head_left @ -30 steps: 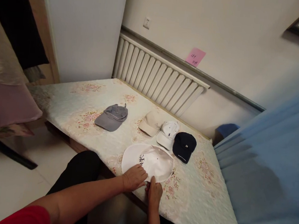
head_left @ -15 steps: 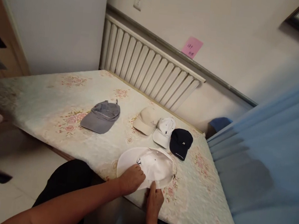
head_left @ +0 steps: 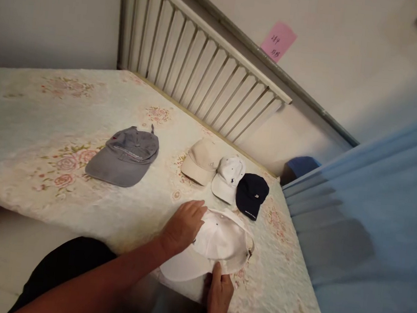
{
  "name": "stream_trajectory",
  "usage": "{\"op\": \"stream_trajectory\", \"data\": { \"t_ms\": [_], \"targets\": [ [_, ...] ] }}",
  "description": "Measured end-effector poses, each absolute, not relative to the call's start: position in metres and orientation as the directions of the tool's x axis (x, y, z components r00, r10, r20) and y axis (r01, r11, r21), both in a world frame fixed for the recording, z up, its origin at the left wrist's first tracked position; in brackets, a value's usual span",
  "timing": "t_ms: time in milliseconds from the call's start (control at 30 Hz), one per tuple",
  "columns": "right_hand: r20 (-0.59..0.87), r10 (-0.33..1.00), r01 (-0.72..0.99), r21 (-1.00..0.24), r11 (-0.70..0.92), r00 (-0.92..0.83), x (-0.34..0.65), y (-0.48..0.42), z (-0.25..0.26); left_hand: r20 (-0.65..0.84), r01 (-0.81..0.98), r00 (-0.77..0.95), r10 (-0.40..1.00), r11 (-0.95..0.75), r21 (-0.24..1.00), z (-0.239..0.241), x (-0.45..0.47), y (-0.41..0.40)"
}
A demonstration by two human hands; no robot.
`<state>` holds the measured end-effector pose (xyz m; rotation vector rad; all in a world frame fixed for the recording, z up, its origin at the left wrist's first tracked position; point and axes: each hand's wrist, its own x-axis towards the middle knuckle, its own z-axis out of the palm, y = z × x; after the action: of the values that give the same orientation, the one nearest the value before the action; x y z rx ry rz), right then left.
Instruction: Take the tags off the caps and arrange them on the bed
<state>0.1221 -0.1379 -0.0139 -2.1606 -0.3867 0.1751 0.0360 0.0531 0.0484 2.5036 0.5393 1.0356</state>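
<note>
A white baseball cap (head_left: 219, 236) is tilted near the front edge of the bed, its brim toward the lower left and its back strap and buckle to the right. My right hand (head_left: 221, 288) pinches the cap's near edge, thumb on top. My left hand (head_left: 184, 225) lies over the cap's left side, fingers together and curled at the crown; its fingertips are partly hidden. Just beyond lie a beige cap (head_left: 201, 161), a smaller white cap (head_left: 228, 178) and a black cap (head_left: 252, 195), side by side. A grey cap (head_left: 125, 156) sits apart at the left.
The caps rest on a bed with a floral cover (head_left: 89, 209). A radiator (head_left: 203, 62) runs along the wall behind it, with a pink note (head_left: 278, 41) above. A blue curtain (head_left: 371, 231) hangs at the right, near a dark blue object (head_left: 301, 166).
My left hand has moved from the logo at the cap's front to its far left side. The white cap has turned and tilted, brim nearer me. The view has shifted closer.
</note>
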Motion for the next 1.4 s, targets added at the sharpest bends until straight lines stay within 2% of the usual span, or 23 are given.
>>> {"op": "stream_trajectory", "data": {
  "t_ms": [167,233,433,567,767,967,1067,1133,1167,1233,1300,1400],
  "targets": [
    [0.01,0.384,0.247,-0.781,-0.573,0.923,0.125,-0.132,-0.001,0.279,0.36,0.731,0.623,-0.699,0.618,0.05,0.039,0.08],
    [0.062,0.417,0.313,-0.762,-0.567,0.907,0.131,-0.126,0.012,0.186,0.388,0.73,0.657,-0.624,0.679,0.052,0.038,0.088],
    [0.25,0.425,0.464,-0.708,-0.533,0.87,0.156,-0.109,0.061,-0.017,0.265,0.787,0.616,-0.314,0.912,0.056,0.033,0.102],
    [0.273,0.492,0.518,-0.71,-0.476,0.827,0.166,-0.103,0.075,-0.019,0.207,0.801,0.598,-0.248,0.947,0.05,0.035,0.098],
    [0.249,0.523,0.523,-0.706,-0.478,0.815,0.166,-0.104,0.072,0.06,0.332,0.688,0.724,-0.387,0.86,0.045,0.038,0.087],
    [0.201,0.479,0.438,-0.774,-0.456,0.855,0.171,-0.109,0.062,0.106,0.38,0.698,0.708,-0.492,0.784,0.048,0.033,0.085],
    [0.303,0.375,0.465,-0.737,-0.491,0.876,0.165,-0.111,0.062,0.101,0.394,0.704,0.703,-0.504,0.769,0.049,0.031,0.085],
    [0.438,0.367,0.571,-0.65,-0.502,0.821,0.154,-0.109,0.064,0.105,0.391,0.706,0.701,-0.508,0.767,0.049,0.03,0.085],
    [0.5,0.406,0.644,-0.59,-0.487,0.765,0.148,-0.107,0.065,0.108,0.389,0.706,0.7,-0.509,0.768,0.05,0.03,0.085],
    [0.533,0.563,0.772,-0.496,-0.398,0.632,0.134,-0.1,0.064,0.111,0.385,0.704,0.701,-0.508,0.77,0.051,0.029,0.085],
    [0.475,0.727,0.849,-0.439,-0.293,0.496,0.122,-0.091,0.062,0.111,0.384,0.702,0.704,-0.505,0.773,0.052,0.029,0.085],
    [0.359,0.849,0.888,-0.392,-0.238,0.386,0.107,-0.077,0.056,0.119,0.367,0.697,0.707,-0.494,0.788,0.053,0.027,0.085]
  ]
}}
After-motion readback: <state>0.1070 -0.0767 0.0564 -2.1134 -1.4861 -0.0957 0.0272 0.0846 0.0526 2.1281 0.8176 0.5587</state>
